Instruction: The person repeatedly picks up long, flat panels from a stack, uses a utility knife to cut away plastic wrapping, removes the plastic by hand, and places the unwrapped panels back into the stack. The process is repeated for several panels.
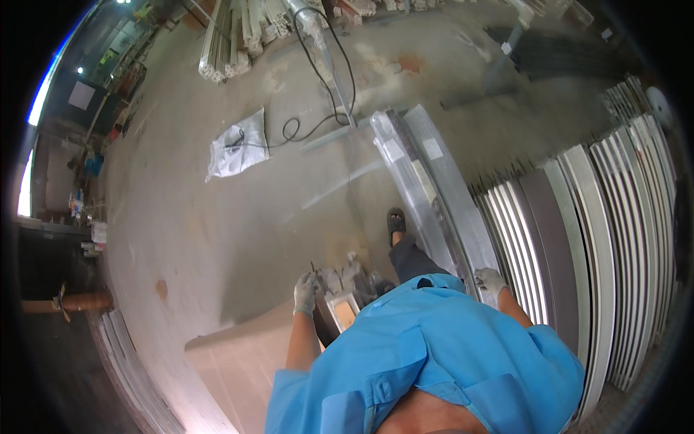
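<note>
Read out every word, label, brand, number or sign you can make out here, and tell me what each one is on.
No text can be read anywhere in this view.
White label on the long grey panel nearest the right hand: too small to read.
Pale label on the shiny length left of it: too small to read.
Pale sheet at the upper left: too blurred to read.
</note>
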### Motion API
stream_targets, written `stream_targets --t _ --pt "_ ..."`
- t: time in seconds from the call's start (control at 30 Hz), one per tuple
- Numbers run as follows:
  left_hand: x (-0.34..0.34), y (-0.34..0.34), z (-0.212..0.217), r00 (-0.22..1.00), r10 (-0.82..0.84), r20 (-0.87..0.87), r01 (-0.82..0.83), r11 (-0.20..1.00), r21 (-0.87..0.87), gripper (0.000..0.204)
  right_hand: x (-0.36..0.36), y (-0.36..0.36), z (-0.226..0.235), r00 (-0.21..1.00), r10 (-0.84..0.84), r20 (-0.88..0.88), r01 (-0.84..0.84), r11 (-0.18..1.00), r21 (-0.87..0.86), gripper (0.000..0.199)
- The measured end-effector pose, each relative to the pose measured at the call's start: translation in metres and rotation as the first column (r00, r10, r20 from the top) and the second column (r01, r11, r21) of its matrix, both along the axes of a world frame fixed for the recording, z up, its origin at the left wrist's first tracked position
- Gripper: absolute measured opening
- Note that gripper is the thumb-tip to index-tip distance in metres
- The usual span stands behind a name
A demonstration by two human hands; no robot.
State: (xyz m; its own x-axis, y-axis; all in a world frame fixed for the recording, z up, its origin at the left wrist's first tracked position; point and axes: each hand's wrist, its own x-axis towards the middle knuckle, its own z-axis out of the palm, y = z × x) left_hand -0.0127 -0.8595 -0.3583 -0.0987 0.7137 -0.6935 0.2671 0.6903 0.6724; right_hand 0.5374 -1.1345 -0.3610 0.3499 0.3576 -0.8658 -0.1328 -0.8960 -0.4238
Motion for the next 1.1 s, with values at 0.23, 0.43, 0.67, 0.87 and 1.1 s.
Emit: stream_targets --t 0.23,0.43,0.67,0.87,1.1 --pt "0.099 0.15 0.017 0.989 -0.134 0.06 0.132 0.991 0.028 0.054 0.074 0.158 -0.037 0.949 -0.266 -0.167 0.291 0.945 0.147 0.023" --pt "0.167 0.293 0.064 0.972 -0.13 0.198 0.086 0.973 0.214 0.055 0.131 0.319 -0.024 0.983 -0.132 0.123 0.063 0.891 0.45 0.026" --pt "0.241 0.496 0.149 0.944 -0.314 0.104 0.228 0.843 0.487 0.049 0.124 0.451 0.004 0.961 -0.219 0.169 0.126 0.891 0.436 0.034" --pt "0.308 0.638 0.229 0.84 -0.535 0.096 0.302 0.606 0.735 0.042 0.081 0.484 -0.003 0.917 -0.393 0.066 0.382 0.915 0.134 0.045" --pt "0.399 0.718 0.287 0.586 -0.57 -0.576 0.586 -0.194 0.787 0.038 0.024 0.478 -0.018 0.801 -0.594 0.078 0.592 0.805 0.048 0.038"
